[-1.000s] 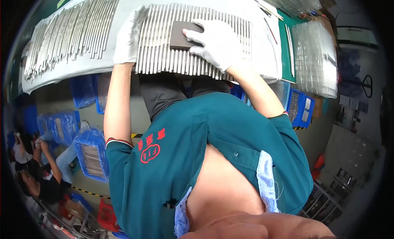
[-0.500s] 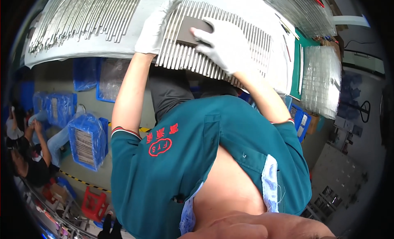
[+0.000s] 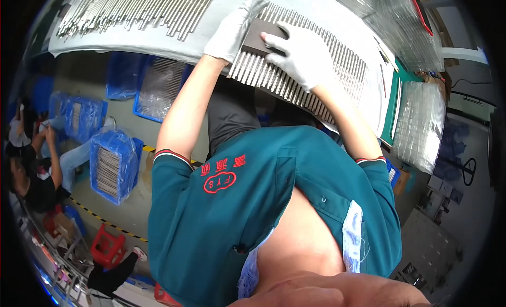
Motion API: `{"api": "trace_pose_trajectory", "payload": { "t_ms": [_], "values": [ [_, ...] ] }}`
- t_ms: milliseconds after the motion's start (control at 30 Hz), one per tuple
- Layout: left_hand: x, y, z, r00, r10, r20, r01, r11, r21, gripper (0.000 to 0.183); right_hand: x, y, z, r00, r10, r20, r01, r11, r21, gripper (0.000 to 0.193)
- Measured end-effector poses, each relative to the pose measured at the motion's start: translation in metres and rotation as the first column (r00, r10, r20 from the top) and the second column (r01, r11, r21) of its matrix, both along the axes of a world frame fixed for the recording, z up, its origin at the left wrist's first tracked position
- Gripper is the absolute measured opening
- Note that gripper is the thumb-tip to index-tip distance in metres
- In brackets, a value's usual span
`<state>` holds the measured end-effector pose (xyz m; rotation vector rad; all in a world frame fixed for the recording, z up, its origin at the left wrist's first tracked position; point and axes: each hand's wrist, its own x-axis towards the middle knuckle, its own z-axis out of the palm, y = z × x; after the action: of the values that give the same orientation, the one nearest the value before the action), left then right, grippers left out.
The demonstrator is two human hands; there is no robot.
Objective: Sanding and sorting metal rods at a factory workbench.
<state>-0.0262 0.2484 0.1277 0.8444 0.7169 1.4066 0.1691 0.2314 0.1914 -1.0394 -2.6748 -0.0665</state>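
Observation:
Slim silvery metal rods (image 3: 258,74) lie side by side in a dense row on the white-covered table. My left hand (image 3: 234,31), in a white glove, lies stretched along the row's left end, its fingers straight and its palm edge against the outermost rods. A dark brown rectangular block (image 3: 256,39) rests flat on the rods close beside it. My right hand (image 3: 303,56), also white-gloved, grips the block's right end between thumb and fingers; a bare thumb tip shows. Its palm and wrist hide part of the row.
More rods (image 3: 137,11) are spread on the table (image 3: 211,35) at the far left. Clear-wrapped bundles (image 3: 419,120) stand at the right by a green mat (image 3: 392,112). Blue bagged crates (image 3: 113,167), a red stool (image 3: 108,246) and a seated person (image 3: 45,172) are at the left.
The whole view has shifted, so the table appears further right. Against the rods, my right hand and the block have slid left, closer to my left hand, which stays at the row's end.

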Motion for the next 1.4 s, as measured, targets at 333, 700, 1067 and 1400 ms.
{"api": "trace_pose_trajectory", "payload": {
  "t_ms": [333,700,1067,1400],
  "values": [
    [0.004,-0.004,0.017,1.000,0.013,0.002,-0.013,0.997,-0.074,0.067,0.191,0.067,0.005,0.840,-0.535,0.090,0.524,0.843,0.118,0.056],
    [-0.008,0.003,-0.001,0.903,0.034,-0.429,0.059,0.978,0.201,0.058,0.172,-0.010,0.010,0.942,-0.229,0.246,0.235,0.972,0.004,0.063],
    [0.023,0.074,0.006,0.106,0.491,-0.865,0.463,0.746,0.479,0.047,0.137,0.035,-0.022,0.971,-0.190,0.146,0.206,0.974,-0.099,0.058],
    [0.029,0.088,0.001,-0.039,0.363,-0.931,0.405,0.858,0.317,0.047,0.048,0.084,-0.053,0.890,-0.412,0.195,0.397,0.911,0.112,0.058]
  ]
}}
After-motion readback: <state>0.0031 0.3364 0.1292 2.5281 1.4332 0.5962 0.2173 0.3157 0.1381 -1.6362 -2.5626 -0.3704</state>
